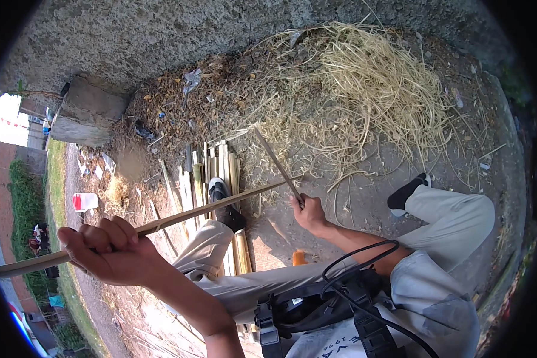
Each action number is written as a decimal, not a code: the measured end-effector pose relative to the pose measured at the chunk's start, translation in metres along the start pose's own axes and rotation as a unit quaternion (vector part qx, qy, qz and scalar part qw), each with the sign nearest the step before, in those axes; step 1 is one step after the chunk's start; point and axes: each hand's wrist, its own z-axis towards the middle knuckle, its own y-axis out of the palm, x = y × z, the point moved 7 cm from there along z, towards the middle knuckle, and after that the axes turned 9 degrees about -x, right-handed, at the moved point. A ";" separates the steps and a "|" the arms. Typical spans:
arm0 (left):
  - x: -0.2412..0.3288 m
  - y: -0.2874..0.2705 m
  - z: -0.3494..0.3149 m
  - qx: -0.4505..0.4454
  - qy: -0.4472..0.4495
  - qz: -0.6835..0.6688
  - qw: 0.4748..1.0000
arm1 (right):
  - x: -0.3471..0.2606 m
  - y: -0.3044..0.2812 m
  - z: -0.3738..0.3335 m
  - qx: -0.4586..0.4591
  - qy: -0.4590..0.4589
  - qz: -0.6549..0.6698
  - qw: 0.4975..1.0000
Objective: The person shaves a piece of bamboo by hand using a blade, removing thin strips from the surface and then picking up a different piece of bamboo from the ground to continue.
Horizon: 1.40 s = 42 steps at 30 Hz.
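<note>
My left hand (104, 247) is closed round a long bamboo strip (212, 206), which slants up from the left rim toward the middle. In my right hand (310, 213) is a long, narrow, grey-brown knife (273, 158), its blade pointing up and left. Blade and strip cross close to my right fist; whether they touch I cannot tell. Behind the strip, by my left shoe (219, 190), lies a bundle of split bamboo slats (224, 161). Part of that bundle is hidden by my left leg.
A big heap of pale bamboo shavings (382, 83) lies against the rough wall (179, 30). Dry leaves and litter cover the ground at its foot. Farther left are a concrete block (92, 110) and a white container with a red end (85, 201). Something orange (299, 258) lies near my leg.
</note>
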 end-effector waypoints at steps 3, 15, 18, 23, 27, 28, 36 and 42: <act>-0.001 -0.008 -0.003 0.069 -0.002 0.055 0.996 | 0.062 0.007 0.003 -0.115 0.095 -0.133 0.980; -0.001 -0.005 -0.006 0.000 -0.001 -0.030 1.000 | 0.039 0.017 0.019 -0.106 0.087 -0.047 0.989; -0.001 0.003 -0.008 -0.018 -0.013 -0.048 0.999 | 0.060 0.016 0.022 -0.140 0.125 -0.112 0.976; 0.000 0.015 -0.008 0.005 -0.008 0.004 1.000 | 0.020 0.009 0.024 -0.089 0.095 -0.034 0.991; -0.001 0.016 -0.004 -0.040 0.002 -0.024 0.999 | -0.017 -0.017 0.008 0.119 -0.042 0.105 0.986; 0.000 0.018 -0.004 -0.042 0.000 -0.033 0.999 | -0.003 -0.015 0.009 0.120 -0.041 0.106 0.986; 0.001 0.027 -0.010 -0.010 0.002 0.003 1.000 | 0.043 0.011 0.016 -0.120 0.114 -0.115 0.980; -0.004 0.013 -0.008 0.021 0.005 0.010 1.000 | 0.000 -0.003 0.015 -0.040 0.032 -0.083 0.995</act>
